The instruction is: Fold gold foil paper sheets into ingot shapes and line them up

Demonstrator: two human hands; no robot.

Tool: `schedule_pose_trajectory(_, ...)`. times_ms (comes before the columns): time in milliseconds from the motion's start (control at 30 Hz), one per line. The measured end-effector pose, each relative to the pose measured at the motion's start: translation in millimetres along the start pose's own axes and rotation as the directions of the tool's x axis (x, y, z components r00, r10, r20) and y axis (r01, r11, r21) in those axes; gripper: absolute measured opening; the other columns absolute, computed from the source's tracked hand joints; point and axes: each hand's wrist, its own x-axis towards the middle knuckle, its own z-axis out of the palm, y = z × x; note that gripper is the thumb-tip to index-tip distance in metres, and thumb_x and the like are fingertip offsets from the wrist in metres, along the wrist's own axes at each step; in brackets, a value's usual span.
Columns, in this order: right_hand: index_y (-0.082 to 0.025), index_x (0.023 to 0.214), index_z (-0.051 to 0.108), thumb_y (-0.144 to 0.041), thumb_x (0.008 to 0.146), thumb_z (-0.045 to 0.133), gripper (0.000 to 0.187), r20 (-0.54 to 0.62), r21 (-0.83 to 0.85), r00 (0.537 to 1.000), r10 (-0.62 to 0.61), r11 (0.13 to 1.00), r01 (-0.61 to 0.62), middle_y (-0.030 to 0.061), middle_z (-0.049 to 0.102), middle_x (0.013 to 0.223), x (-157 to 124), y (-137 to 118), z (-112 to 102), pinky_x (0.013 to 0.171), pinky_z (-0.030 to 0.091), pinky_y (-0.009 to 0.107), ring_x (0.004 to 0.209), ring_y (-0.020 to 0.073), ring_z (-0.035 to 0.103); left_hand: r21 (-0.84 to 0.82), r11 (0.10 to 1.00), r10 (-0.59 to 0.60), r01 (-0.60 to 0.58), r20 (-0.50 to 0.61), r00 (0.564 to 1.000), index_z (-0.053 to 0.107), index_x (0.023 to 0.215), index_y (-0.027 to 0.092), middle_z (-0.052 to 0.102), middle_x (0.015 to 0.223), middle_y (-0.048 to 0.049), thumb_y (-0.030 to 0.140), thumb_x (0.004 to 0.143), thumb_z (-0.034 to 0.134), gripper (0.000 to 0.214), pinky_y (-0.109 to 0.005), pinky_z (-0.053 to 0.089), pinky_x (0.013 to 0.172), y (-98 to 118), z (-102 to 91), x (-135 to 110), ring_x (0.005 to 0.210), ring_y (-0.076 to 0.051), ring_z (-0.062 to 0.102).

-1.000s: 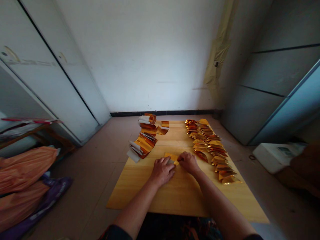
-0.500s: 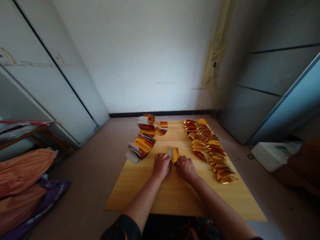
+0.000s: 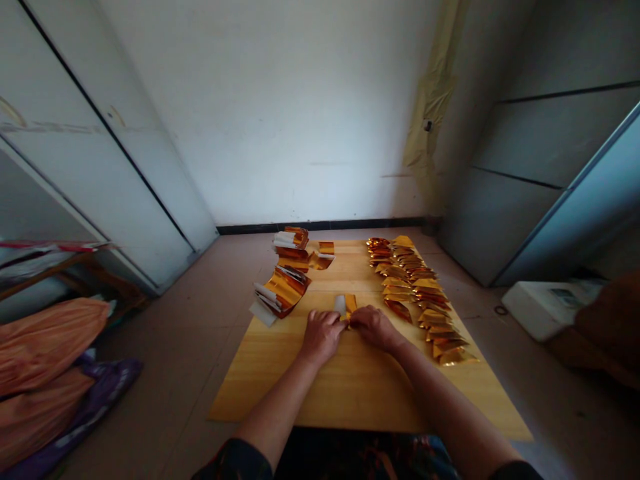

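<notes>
On the wooden board point(image 3: 320, 393), a small sheet of gold foil paper point(image 3: 351, 303) with a pale strip along its left side lies between my hands. My left hand point(image 3: 323, 333) has its fingers closed on the near left edge of this sheet. Across from it, my right hand point(image 3: 375, 327) pinches the near right corner, its fingertips almost meeting the left ones. The sheet's near edge is partly hidden by my fingers. To the left sit curled stacks of gold foil paper point(image 3: 287, 290). Rows of folded gold foil pieces point(image 3: 440, 320) overlap along the right side.
A couple of loose foil sheets point(image 3: 323, 260) lie near the board's far edge. Beyond are a white wall point(image 3: 300, 133) and a grey cabinet point(image 3: 530, 187) at right. Orange cloth point(image 3: 50, 347) is heaped at left, and a white box point(image 3: 540, 310) stands on the floor at right.
My right hand has shifted slightly up and its fingers now bend over the sheet's corner. My left hand has moved a little to the left and down. The stacks and rows look unchanged.
</notes>
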Motion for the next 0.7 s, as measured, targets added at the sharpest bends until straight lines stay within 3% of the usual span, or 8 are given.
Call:
schedule_pose_trajectory(200, -0.021, 0.086, 0.069, -0.014, 0.082, 0.052, 0.018, -0.003, 0.075, 0.985, -0.17, 0.983, 0.17, 0.0033, 0.068, 0.09, -0.8, 15.3, -0.2, 0.082, 0.04, 0.027, 0.085, 0.0141, 0.059, -0.037, 0.999, 0.02, -0.018, 0.066, 0.998, 0.062, 0.105, 0.035, 0.062, 0.116, -0.0014, 0.019, 0.086, 0.05, 0.027, -0.053, 0.02, 0.102, -4.0, -10.2, -4.3, 0.108, -0.02, 0.051)
schedule_pose_trajectory(367, -0.024, 0.09, 0.069, -0.023, 0.085, 0.055, 0.016, 0.053, -0.003, 0.992, -0.113, 0.994, 0.113, 0.0029, 0.066, 0.102, -5.3, 8.9, -5.5, 0.085, 0.037, 0.028, 0.093, 0.0144, 0.056, -0.049, 0.998, 0.037, -0.034, 0.055, 0.998, 0.065, 0.099, 0.032, 0.062, 0.111, -0.0017, 0.027, 0.081, 0.059, 0.019, -0.055, 0.017, 0.104, -3.4, -14.8, -3.1, 0.113, -0.022, 0.048)
schedule_pose_trajectory(567, -0.025, 0.094, 0.069, -0.031, 0.088, 0.052, 0.019, 0.042, -0.025, 0.995, -0.095, 0.995, 0.096, 0.004, 0.065, 0.102, -5.7, 6.6, -2.5, 0.085, 0.036, 0.03, 0.094, 0.0155, 0.054, -0.05, 0.996, 0.075, -0.074, 0.018, 0.997, 0.067, 0.085, 0.025, 0.064, 0.097, -0.0026, 0.027, 0.081, 0.061, 0.008, -0.04, 0.035, 0.09, -3.6, -8.0, 1.6, 0.097, -0.018, 0.053)
schedule_pose_trajectory(700, -0.024, 0.097, 0.069, -0.028, 0.087, 0.052, 0.02, 0.065, 0.007, 0.991, -0.121, 0.993, 0.121, 0.005, 0.065, 0.104, -5.2, 13.2, -1.2, 0.085, 0.038, 0.029, 0.096, 0.016, 0.056, -0.02, 0.993, 0.12, -0.12, -0.008, 0.993, 0.067, 0.079, 0.022, 0.062, 0.084, -0.0032, 0.024, 0.086, 0.053, 0.016, -0.032, 0.04, 0.079, -5.1, 1.2, 4.3, 0.086, -0.016, 0.052)
